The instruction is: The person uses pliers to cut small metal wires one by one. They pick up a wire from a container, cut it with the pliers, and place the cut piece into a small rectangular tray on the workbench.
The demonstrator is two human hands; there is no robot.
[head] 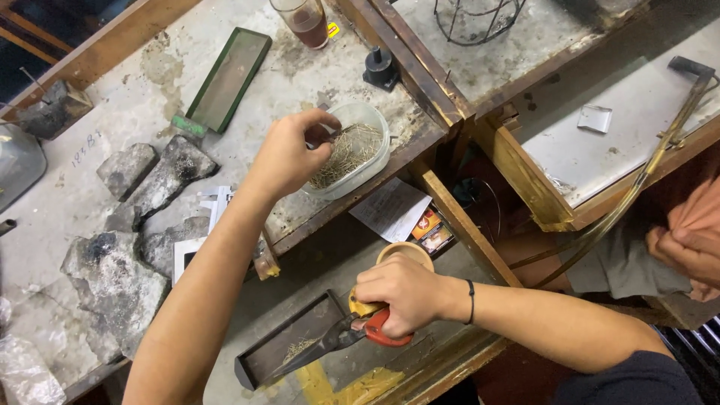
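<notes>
My left hand [289, 154] reaches into a clear plastic tub [373, 161] of thin wire pieces [352, 150] on the worn bench; its fingertips are pinched in the wires. My right hand [401, 292] is lower down, shut on the red and yellow handles of a pair of long-nosed pliers [337, 341]. The plier tips point left over a dark shallow tray [289, 349] holding a few wire bits. A small tan round cup [405, 251] sits just behind my right hand.
Grey stone chunks [112, 277] and a caliper [214, 206] lie left. A green flat stone [229, 79], a glass of dark drink [306, 21] and a black knob [380, 69] stand at the back. Another person's hand [690, 240] is at right, near a torch with a hose [667, 142].
</notes>
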